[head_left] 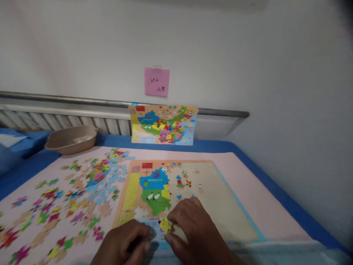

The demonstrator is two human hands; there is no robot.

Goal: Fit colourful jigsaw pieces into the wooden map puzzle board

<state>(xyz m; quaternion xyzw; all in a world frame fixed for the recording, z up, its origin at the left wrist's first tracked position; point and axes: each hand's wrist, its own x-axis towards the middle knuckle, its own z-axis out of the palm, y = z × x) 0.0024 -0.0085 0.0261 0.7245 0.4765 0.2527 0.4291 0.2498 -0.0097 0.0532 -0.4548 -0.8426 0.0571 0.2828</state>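
Note:
My right hand point(193, 228) grips a yellow puzzle piece point(166, 225) between thumb and fingers, over the lower left part of the puzzle board point(231, 213). To its left, my left hand point(124, 241) is curled at the board's lower edge, with thumb and forefinger drawn close together. Its fingertips are blurred and I cannot make out what is between them. Joined pieces fill the board's left side, with a blue area point(154, 181) above a green area point(154, 206). Several loose pieces, such as a red and green one point(179, 182), lie on the board's bare middle.
Many loose puzzle pieces point(77, 217) are spread over the pink sheet point(275, 209) at left. A brown basin point(72, 141) stands behind them. The printed map picture point(165, 125) leans upright against the metal rail point(224, 112). A pink note point(157, 82) hangs on the wall.

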